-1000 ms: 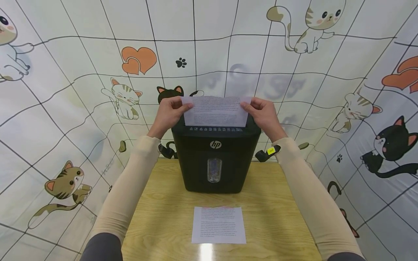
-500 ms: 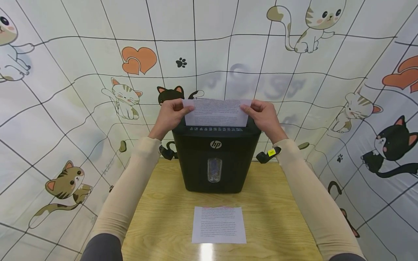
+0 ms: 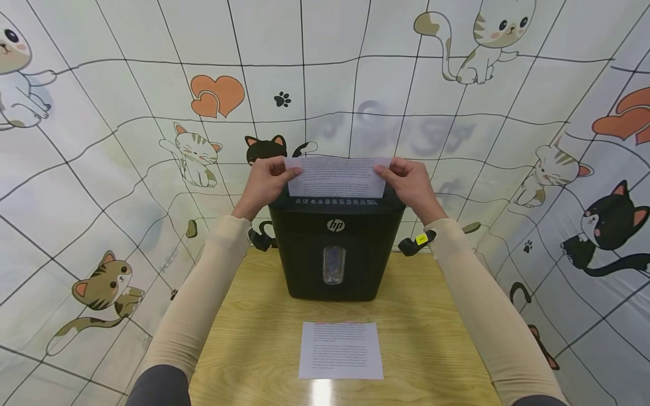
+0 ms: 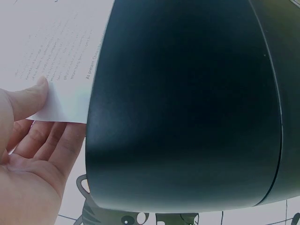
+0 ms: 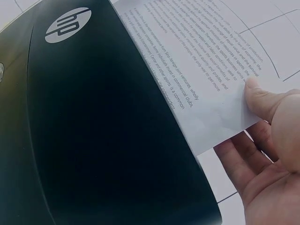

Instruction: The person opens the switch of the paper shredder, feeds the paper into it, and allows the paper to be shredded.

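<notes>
A printed sheet of paper (image 3: 337,176) stands upright at the top of a black paper shredder (image 3: 304,254), its lower part hidden inside. My left hand (image 3: 265,183) pinches the sheet's left edge, thumb in front and fingers behind. At the opposite edge my right hand (image 3: 410,185) pinches it the same way. The left wrist view has the left thumb (image 4: 33,98) on the sheet beside the shredder's dark body. Printed lines on the paper (image 5: 201,103) show clearly in the right wrist view, close to the right thumb.
A second printed sheet (image 3: 341,351) lies flat on the wooden table (image 3: 244,338), in front of the shredder. A small window (image 3: 333,265) on the shredder's front shows shreds inside. A white curtain (image 3: 335,84) with cat drawings surrounds the table.
The sheet has sunk a little lower into the shredder. Both hands have moved down slightly with it, keeping their hold on its edges.
</notes>
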Available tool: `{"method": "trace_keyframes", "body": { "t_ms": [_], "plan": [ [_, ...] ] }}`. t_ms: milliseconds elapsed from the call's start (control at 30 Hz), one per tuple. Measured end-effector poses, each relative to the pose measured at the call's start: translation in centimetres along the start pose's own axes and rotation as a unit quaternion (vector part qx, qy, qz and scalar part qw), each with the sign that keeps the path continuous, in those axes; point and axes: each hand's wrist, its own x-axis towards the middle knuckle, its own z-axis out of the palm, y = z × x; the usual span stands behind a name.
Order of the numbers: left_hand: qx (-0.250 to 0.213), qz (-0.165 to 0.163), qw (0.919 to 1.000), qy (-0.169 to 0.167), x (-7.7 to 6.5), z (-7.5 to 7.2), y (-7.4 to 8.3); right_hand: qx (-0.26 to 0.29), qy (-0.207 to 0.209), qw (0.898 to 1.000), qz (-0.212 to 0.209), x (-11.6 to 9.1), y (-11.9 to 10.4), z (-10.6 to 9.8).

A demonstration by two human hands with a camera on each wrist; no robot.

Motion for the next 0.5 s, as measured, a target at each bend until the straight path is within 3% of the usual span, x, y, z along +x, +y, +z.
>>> {"method": "trace_keyframes", "body": {
  "t_ms": [500],
  "plan": [
    [0.021, -0.016, 0.9995, -0.014, 0.01, 0.09, -0.77, -0.026, -0.002, 1.000, 0.002, -0.14, 0.02, 0.30]
  ]
}}
